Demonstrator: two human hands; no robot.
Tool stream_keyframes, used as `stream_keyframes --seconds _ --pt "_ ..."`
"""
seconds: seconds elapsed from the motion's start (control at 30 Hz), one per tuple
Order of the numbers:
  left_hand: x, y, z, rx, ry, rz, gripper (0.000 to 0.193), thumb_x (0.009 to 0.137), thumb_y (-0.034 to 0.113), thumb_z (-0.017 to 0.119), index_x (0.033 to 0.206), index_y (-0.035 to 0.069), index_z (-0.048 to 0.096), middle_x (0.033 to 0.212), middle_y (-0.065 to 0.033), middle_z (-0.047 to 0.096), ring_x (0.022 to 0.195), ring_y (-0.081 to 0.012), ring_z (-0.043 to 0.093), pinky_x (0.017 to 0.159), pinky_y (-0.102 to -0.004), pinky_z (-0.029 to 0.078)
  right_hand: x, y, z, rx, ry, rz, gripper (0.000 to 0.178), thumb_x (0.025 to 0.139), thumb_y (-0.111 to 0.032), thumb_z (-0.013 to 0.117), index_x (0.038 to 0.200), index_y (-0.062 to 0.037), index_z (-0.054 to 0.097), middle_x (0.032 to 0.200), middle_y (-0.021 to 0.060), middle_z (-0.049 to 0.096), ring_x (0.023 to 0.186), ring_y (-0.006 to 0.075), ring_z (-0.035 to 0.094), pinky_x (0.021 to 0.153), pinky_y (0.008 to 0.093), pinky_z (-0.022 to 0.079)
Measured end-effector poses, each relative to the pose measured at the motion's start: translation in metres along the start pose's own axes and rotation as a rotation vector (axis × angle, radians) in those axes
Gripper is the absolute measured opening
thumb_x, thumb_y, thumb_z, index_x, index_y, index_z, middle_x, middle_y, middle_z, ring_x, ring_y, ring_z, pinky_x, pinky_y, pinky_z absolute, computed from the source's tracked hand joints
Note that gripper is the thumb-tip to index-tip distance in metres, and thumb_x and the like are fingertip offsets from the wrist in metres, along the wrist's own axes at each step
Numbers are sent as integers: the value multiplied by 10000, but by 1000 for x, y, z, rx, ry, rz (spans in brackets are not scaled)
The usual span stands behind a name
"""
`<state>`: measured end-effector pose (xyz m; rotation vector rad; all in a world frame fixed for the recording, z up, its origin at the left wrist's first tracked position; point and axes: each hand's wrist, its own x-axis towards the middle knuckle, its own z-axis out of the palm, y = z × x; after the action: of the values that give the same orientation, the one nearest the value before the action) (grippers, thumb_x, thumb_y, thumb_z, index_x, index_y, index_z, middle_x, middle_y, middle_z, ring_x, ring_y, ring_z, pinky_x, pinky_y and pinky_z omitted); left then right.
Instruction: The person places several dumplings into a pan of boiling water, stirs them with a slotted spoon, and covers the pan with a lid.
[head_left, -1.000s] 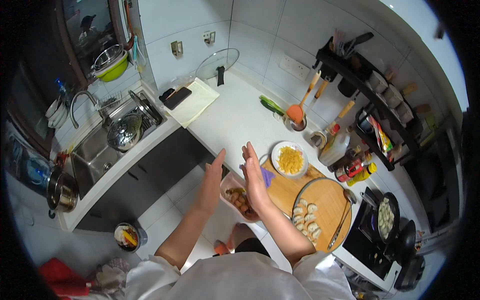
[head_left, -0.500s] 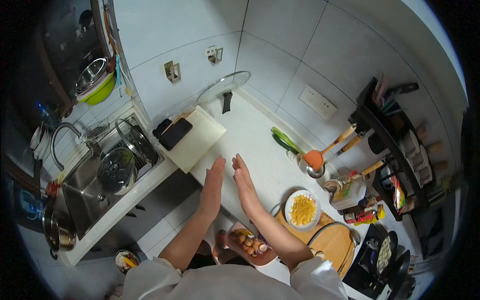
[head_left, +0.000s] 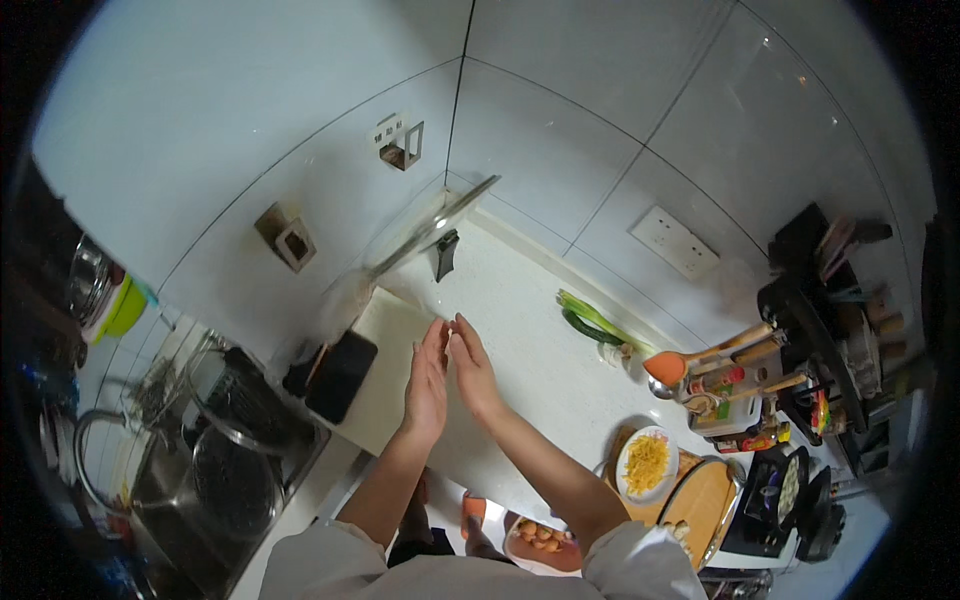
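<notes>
My left hand (head_left: pixel 427 388) and my right hand (head_left: pixel 473 372) are held up over the near edge of the counter, palms facing each other. Their fingers are stretched out straight, and the fingertips come close together; I cannot tell whether they touch. Both hands are open, with nothing in them. Just left of my left hand, a dark phone (head_left: pixel 342 378) lies on a pale flat board (head_left: pixel 385 325). Beyond the hands, a glass pot lid (head_left: pixel 440 222) leans at the wall with its black handle (head_left: pixel 446 256) toward me.
Green onions (head_left: pixel 592 318) lie by the right wall near an orange ladle (head_left: pixel 666 367). A plate of yellow shreds (head_left: pixel 647 462) stands beside a round wooden board (head_left: pixel 697 505). At left is a sink (head_left: pixel 165 510); below, a pink basin (head_left: pixel 570 555) holds eggs.
The view has tilted and shifted, so the counter corner appears nearer and the sink lower left. My fingertips have drawn closer together; both hands are still empty.
</notes>
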<state>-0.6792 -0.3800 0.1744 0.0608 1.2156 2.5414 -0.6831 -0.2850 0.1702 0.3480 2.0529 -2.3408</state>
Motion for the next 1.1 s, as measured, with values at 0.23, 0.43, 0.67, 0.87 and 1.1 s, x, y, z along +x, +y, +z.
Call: stream_keyframes --seconds 0.23,0.43,0.67,0.87,1.1 --pt "90 1 -48 74 3 -75 646 1031 480 145 1512 52 202 1589 -105 156 1470 -217 108 1179 -368 33 139 45 -5 -187 198 4 761 859 -124 659 1488 -17 244 1532 202 269 1420 315 265 1132 384 268" --pt "127 3 -67 127 2 -125 640 1031 467 137 1513 50 202 1588 -96 169 1468 -208 116 1177 -377 38 220 70 -4 -283 217 -92 877 723 -88 752 1445 25 269 1422 242 409 1336 325 387 1097 344 309" --pt "126 16 -64 124 4 -188 614 1043 433 174 1497 24 240 1574 -104 207 1459 -211 147 1177 -354 78 258 82 -11 -187 207 -129 488 704 5 723 1124 -5 475 975 70 620 884 177 581 792 302 485" --pt "115 17 -69 125 -4 -188 579 1048 409 199 1459 27 341 1534 -110 303 1438 -206 212 1173 -356 98 238 66 -12 -28 314 -141 403 708 20 718 1051 -46 517 904 33 611 837 139 580 766 285 486" --pt "87 28 -47 227 6 -129 537 1031 389 295 1400 22 428 1455 -94 411 1374 -205 317 1151 -361 171 164 21 -44 -53 370 -274 397 720 -4 732 1066 -37 539 1005 82 638 948 190 598 852 332 482"
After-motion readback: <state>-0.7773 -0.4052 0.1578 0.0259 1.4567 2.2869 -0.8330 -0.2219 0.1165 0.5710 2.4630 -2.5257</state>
